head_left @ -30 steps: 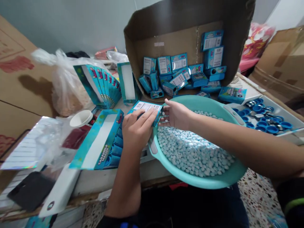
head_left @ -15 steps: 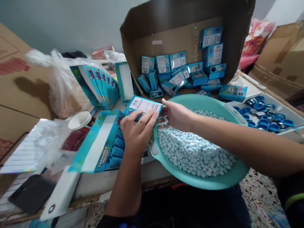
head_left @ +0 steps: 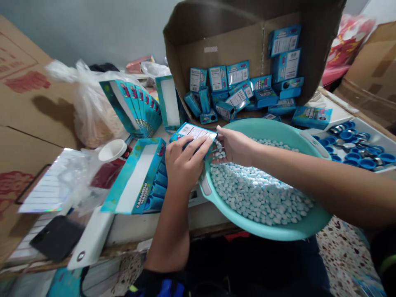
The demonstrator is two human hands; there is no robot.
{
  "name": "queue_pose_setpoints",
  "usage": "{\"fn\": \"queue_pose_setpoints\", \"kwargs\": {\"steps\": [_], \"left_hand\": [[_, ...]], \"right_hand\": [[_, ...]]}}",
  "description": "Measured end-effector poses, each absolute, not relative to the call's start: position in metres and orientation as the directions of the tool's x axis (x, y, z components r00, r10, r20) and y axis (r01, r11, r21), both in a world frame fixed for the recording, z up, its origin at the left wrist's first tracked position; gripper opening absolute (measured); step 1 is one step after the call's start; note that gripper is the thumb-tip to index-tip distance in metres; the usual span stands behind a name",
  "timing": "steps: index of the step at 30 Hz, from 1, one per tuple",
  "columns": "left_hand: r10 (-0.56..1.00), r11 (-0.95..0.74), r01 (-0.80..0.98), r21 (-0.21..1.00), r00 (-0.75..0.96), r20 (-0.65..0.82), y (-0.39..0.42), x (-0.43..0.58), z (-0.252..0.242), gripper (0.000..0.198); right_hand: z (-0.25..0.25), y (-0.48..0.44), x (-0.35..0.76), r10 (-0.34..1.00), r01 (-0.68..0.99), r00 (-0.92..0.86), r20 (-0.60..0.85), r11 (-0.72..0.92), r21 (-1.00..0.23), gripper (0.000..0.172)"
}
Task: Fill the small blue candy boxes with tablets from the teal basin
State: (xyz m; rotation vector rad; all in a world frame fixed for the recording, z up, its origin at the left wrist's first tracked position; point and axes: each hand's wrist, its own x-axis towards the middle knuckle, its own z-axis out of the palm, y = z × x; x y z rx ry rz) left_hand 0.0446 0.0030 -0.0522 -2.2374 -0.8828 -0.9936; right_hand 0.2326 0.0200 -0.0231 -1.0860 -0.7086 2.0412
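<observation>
At the left rim of the turquoise basin [head_left: 260, 232], left hand [head_left: 185, 161] clamped on small blue box [head_left: 195, 131], right hand [head_left: 237, 145] loosely cupped, uncurled, under pale candies [head_left: 220, 154] by box's end, probably so strays drop back.

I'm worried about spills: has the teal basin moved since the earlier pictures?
No. Against the large cardboard box behind it, the teal basin shows no clear shift; the camera's view moved slightly.
</observation>
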Motion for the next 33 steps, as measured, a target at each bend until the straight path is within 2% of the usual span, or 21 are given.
{"fn": "queue_pose_setpoints", "kwargs": {"steps": [2,4,6,8,10,11,13,15,17,19,21,23,26,29,33], "left_hand": [[0.356,-0.650,0.742,-0.162,0.486,0.798,0.003,0.041,-0.051,0.042],[0.415,-0.666,0.745,-0.037,0.410,0.812,0.000,0.036,-0.047,0.041],[0.534,-0.651,0.741,0.164,0.294,0.793,-0.004,0.031,-0.042,0.042],[0.666,-0.587,0.713,0.383,0.155,0.730,-0.007,0.025,-0.039,0.053],[0.770,-0.503,0.648,0.572,0.035,0.637,-0.007,0.017,-0.039,0.063],[0.812,-0.464,0.605,0.647,-0.001,0.584,-0.005,0.012,-0.041,0.065],[0.885,-0.385,0.522,0.761,-0.027,0.465,0.000,0.002,-0.048,0.066],[0.947,-0.270,0.476,0.837,-0.028,0.321,0.007,-0.008,-0.056,0.069],[0.983,-0.146,0.488,0.861,-0.026,0.181,0.013,-0.014,-0.063,0.069],[0.990,-0.108,0.539,0.836,-0.017,0.138,0.014,-0.016,-0.065,0.061],[0.970,-0.199,0.604,0.772,0.011,0.242,0.011,-0.014,-0.061,0.055],[0.903,-0.332,0.662,0.673,0.015,0.430,0.005,-0.008,-0.053,0.055],[0.750,-0.407,0.722,0.559,-0.086,0.656,-0.005,0.001,-0.042,0.050],[0.649,-0.417,0.705,0.574,-0.211,0.731,-0.009,0.007,-0.038,0.036],[0.614,-0.475,0.640,0.604,-0.250,0.749,-0.006,0.006,-0.041,0.024]], "right_hand": [[-0.026,0.021,0.234,0.795,-0.307,-0.399,-0.457,-0.585,-0.750,0.044],[-0.026,0.022,0.236,0.809,-0.226,-0.397,-0.434,-0.544,-0.808,0.045],[-0.024,0.023,0.240,0.830,-0.024,-0.389,-0.401,-0.444,-0.896,0.044],[-0.022,0.023,0.243,0.860,0.305,-0.392,-0.326,-0.212,-0.928,0.039],[-0.022,0.023,0.247,0.867,0.618,-0.431,-0.248,0.084,-0.782,0.036],[-0.022,0.023,0.249,0.856,0.707,-0.465,-0.227,0.205,-0.677,0.034],[-0.024,0.022,0.251,0.823,0.772,-0.518,-0.232,0.334,-0.540,0.032],[-0.026,0.022,0.254,0.800,0.774,-0.546,-0.248,0.369,-0.515,0.030],[-0.027,0.021,0.256,0.782,0.771,-0.564,-0.265,0.383,-0.508,0.031],[-0.026,0.019,0.257,0.760,0.771,-0.583,-0.286,0.407,-0.489,0.036],[-0.024,0.018,0.259,0.736,0.764,-0.608,-0.298,0.441,-0.471,0.041],[-0.023,0.018,0.259,0.727,0.769,-0.612,-0.311,0.456,-0.449,0.044],[-0.023,0.018,0.260,0.737,0.790,-0.589,-0.330,0.441,-0.426,0.048],[-0.024,0.019,0.262,0.711,0.779,-0.611,-0.348,0.461,-0.425,0.045],[-0.022,0.018,0.264,0.632,0.728,-0.680,-0.371,0.523,-0.444,0.033]]}}
